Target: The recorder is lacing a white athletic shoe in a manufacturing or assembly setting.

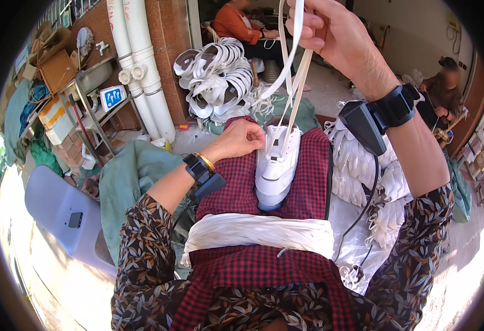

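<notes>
A white sneaker (pixel 278 168) rests on my lap, its toe pointing towards me and its opening away. White shoelaces (pixel 294 102) rise from its upper eyelets to my right hand (pixel 327 36), which is raised high with its fingers closed on them. Beside the sneaker's left eyelet edge, my left hand (pixel 239 138) has thumb and fingers pinched together; what is between them is hidden. Across my waist lies a thick bundle of white laces (pixel 258 231), over a red-and-black checked apron (pixel 225 187).
White shoe parts are piled (pixel 214 77) ahead, and more pale parts (pixel 358 165) lie at my right. A grey plastic chair (pixel 62 209) stands at left, near white pipes (pixel 142 71). Two people, one in an orange top (pixel 233 25), sit farther off.
</notes>
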### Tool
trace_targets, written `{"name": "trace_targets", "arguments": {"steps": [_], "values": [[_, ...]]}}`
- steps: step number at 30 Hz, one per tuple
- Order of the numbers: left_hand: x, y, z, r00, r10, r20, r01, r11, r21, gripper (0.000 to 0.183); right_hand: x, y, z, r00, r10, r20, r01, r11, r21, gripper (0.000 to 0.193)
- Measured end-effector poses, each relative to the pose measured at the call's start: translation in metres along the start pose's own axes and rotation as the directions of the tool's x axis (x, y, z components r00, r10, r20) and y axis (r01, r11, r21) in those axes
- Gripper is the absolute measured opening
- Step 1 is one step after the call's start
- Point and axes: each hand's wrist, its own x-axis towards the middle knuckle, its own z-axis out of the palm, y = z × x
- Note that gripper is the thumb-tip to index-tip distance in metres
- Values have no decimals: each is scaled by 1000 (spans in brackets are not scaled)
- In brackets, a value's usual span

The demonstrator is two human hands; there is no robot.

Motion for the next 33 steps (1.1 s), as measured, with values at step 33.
{"name": "trace_targets", "arguments": {"steps": [33], "values": [[-73, 14, 40, 929, 355, -105, -309, 899, 309, 24, -6, -2, 52, 986, 69, 151, -52, 992, -118, 26]]}}
